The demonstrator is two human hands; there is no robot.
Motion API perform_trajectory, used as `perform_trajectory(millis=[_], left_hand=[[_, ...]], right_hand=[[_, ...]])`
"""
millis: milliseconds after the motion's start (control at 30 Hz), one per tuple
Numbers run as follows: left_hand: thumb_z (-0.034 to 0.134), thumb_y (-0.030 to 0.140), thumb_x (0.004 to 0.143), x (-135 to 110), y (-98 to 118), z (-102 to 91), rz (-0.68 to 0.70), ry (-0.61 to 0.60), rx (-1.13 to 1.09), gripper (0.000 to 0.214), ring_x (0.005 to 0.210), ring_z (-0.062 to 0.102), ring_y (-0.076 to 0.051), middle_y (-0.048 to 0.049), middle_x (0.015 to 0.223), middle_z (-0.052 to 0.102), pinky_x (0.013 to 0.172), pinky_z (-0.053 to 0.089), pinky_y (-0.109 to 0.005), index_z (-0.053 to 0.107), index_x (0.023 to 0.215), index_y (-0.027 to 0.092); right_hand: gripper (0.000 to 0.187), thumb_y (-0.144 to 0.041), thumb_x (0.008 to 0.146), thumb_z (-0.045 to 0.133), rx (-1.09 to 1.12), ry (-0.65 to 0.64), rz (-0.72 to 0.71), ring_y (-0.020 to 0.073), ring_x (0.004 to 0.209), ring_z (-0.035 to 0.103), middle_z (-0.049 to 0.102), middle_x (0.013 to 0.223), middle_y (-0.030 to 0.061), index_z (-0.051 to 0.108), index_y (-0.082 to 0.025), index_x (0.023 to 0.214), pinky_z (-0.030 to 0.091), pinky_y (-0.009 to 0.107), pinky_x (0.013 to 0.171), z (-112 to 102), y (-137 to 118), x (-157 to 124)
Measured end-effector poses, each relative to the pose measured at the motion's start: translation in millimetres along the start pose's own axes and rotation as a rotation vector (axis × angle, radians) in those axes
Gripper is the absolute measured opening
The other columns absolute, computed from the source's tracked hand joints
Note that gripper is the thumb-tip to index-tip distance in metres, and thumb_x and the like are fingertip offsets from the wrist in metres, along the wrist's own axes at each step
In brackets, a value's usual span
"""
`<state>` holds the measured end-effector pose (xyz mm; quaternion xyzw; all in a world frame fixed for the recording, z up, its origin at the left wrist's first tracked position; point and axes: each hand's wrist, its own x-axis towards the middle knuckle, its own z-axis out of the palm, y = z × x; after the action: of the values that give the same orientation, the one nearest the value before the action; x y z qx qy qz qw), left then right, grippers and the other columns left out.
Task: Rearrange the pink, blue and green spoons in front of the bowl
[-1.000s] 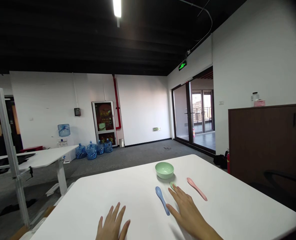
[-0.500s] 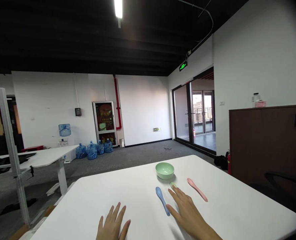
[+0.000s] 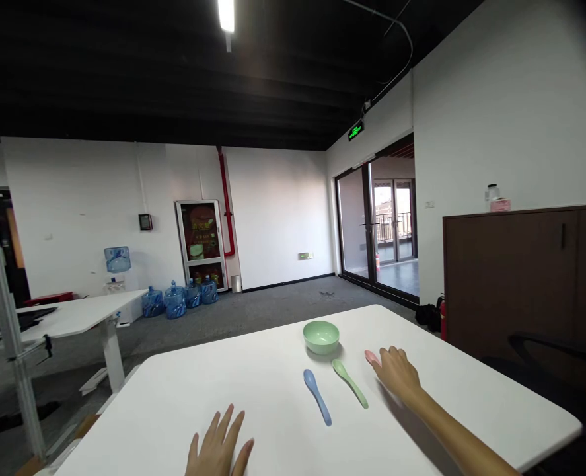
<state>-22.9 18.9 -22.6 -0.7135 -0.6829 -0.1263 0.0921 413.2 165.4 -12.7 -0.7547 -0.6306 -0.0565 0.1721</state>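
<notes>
1. From the head camera we're right over a white table [image 3: 174, 403]; the right hand [image 3: 396, 373] is on the far side of the middle, down on a pink plastic spoon [image 3: 370, 357], and only the spoon's rounded tip pokes out past the fingertips, toward the left;
2. Those right fingers [image 3: 390, 357] are closed together and curled down over the spoon; we can't tell whether they're really gripping it or just resting on top;
3. The left hand [image 3: 218, 444] sits at the near edge of the table, palm down, fingers open and spread, touching nothing but the tabletop as far as we can see;
4. Just left of the right hand lies a pale green plastic spoon [image 3: 349, 383], bowl end toward the far side; a blue plastic spoon [image 3: 317, 396] lies beside it, further left, and the two aren't touching;
5. Beyond them, toward the far edge, a pale green bowl [image 3: 321, 336] stands upright, apart from all three spoons;
6. Out past the table we've got a brown cabinet [image 3: 511, 277] on the right with a fire extinguisher [image 3: 442, 320] by its far end; on the left, a white desk [image 3: 65, 320] and blue water jugs [image 3: 175, 301] on the grey carpet by the far wall;
</notes>
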Motion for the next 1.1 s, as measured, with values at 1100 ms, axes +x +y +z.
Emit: perform_trajectory(millis=[1100], left_hand=[[0.033, 0.045, 0.100, -1.1, -1.1, -1.1, 0.001, 0.013, -0.022, 0.053, 0.150, 0.041, -0.033, -0.0042, 0.161, 0.047, 0.116, 0.042, -0.063, 0.049, 0.149, 0.033]], right_hand=[[0.041, -0.032, 0.102, 0.039, 0.197, -0.126, -0.191, 0.0179, 0.065, 0.059, 0.068, 0.076, 0.0087, 0.064, -0.018, 0.072, 0.021, 0.030, 0.058, -1.5, -97.9, -54.0]])
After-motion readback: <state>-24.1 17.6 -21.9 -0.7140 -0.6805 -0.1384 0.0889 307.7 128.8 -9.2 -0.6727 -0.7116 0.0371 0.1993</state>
